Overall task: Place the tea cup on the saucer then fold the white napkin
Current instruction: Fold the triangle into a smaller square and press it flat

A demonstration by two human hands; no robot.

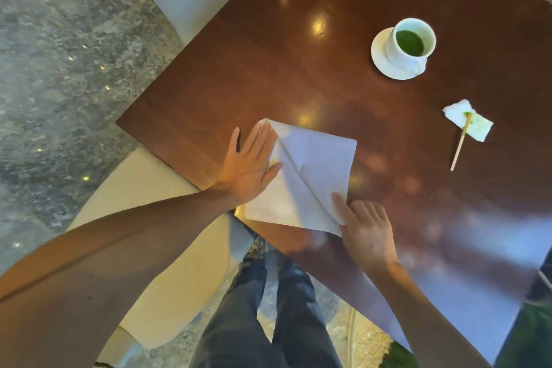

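The tea cup (411, 40) is sitting on the saucer (380, 60) in the upper right of the frame, and we are seeing a dark green liquid or powder lying in its bottom, with the white inner wall showing above it; the cup is standing upright, and the saucer's rim is showing to the left and below it. The white napkin (310, 176) is lying on the brown table (298, 54) near the frame's centre, close to the table's near edge, with a raised diagonal crease running from its upper left corner down toward its lower right. We are pressing our left hand (249, 166) flat on the napkin's left side, fingers spread and straight, gripping nothing. Our right hand (366, 228) is resting at the napkin's lower right corner with fingers loosely curled; its fingertips (339, 200) are touching the paper there, and we cannot tell whether they are pinching it. At the right of the frame, well apart from the napkin, a small crumpled tissue (469, 124) stained green is lying under the tip of a thin wooden stick (460, 146). Pale seat cushions are showing beyond the table's left edges.
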